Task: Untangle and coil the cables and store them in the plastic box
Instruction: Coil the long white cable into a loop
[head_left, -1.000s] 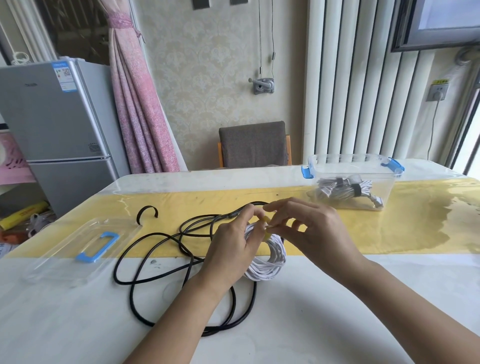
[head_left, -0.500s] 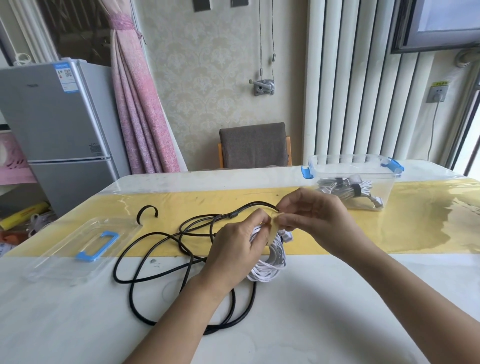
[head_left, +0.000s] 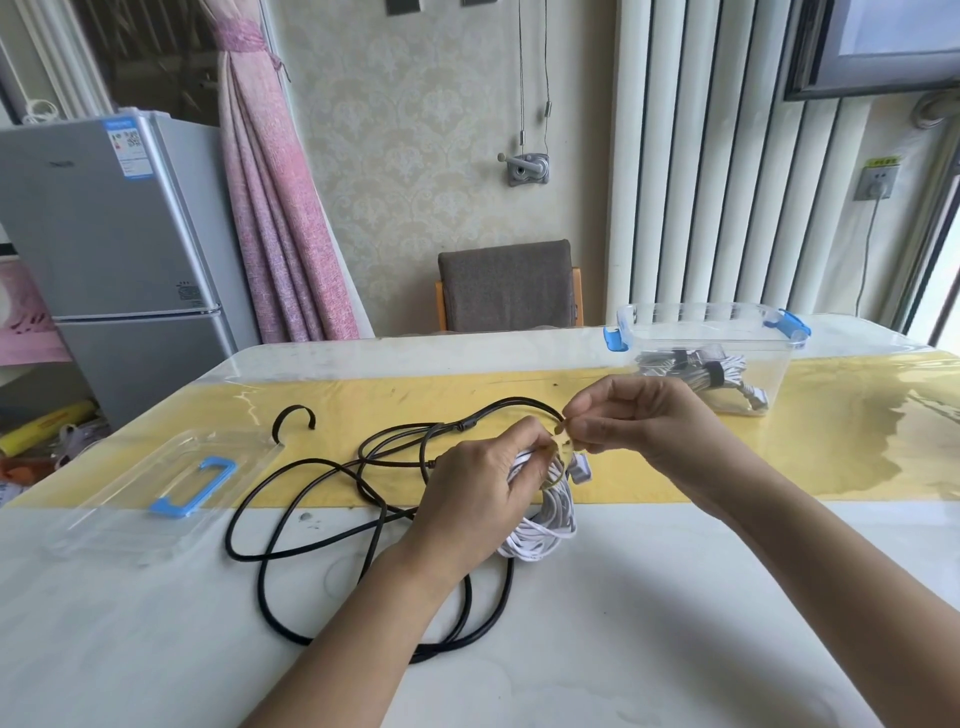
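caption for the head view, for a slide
Left hand grips the white cable coil, right hand pinches a thin band at its top; black cable lies loose, plastic box stands open behind.

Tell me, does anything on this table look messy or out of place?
The black cable sprawls in loose, crossing loops on the table, not yet coiled. The lid lies far left, apart from the open box. Nothing looks spilled or broken.

White table (head_left: 675, 649) near, yellow runner (head_left: 831, 441) across it. Far left: grey fridge (head_left: 104, 234), pink curtain (head_left: 270, 208) beside it. Far centre: brown chair (head_left: 506, 286) before pale patterned wall (head_left: 415, 130). Far right: white ribbed radiator (head_left: 701, 182), dark window frame (head_left: 872, 88), wall socket (head_left: 878, 179). Daylight from right.
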